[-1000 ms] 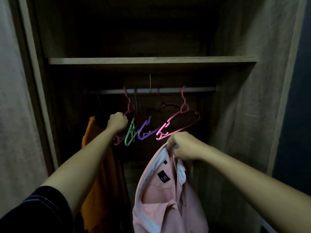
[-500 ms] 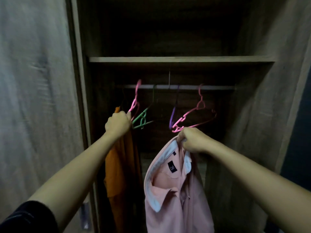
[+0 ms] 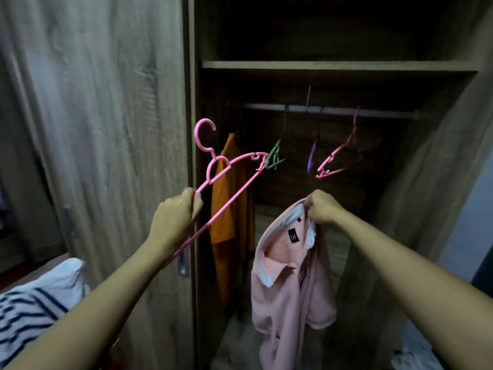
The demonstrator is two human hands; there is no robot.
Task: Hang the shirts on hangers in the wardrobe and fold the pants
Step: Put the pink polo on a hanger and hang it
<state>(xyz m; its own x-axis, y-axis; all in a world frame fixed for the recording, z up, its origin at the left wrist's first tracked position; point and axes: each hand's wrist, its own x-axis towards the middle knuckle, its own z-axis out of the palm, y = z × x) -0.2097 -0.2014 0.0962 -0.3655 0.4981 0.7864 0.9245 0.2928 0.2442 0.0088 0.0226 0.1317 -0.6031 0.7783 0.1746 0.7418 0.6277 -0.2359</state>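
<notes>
My left hand (image 3: 174, 218) grips a pink plastic hanger (image 3: 226, 169) by one end, holding it tilted in front of the wardrobe's left edge, off the rail. My right hand (image 3: 321, 206) pinches the collar of a pale pink shirt (image 3: 288, 284) with a white-lined collar, which dangles in front of the wardrobe opening. An orange shirt (image 3: 229, 206) hangs at the left of the rail (image 3: 328, 111). A green hanger (image 3: 274, 156), a purple hanger (image 3: 312, 153) and another pink hanger (image 3: 338, 158) hang empty on the rail.
The wardrobe has a wooden shelf (image 3: 338, 65) above the rail and a wooden door panel (image 3: 106, 129) at the left. A striped white and dark garment (image 3: 29, 313) lies at the lower left. Something pale lies on the floor at the lower right.
My left hand has lifted the pink hanger off the rail and pulled it down and out to the left. The view has swung left. My right hand still holds the pink shirt's collar.
</notes>
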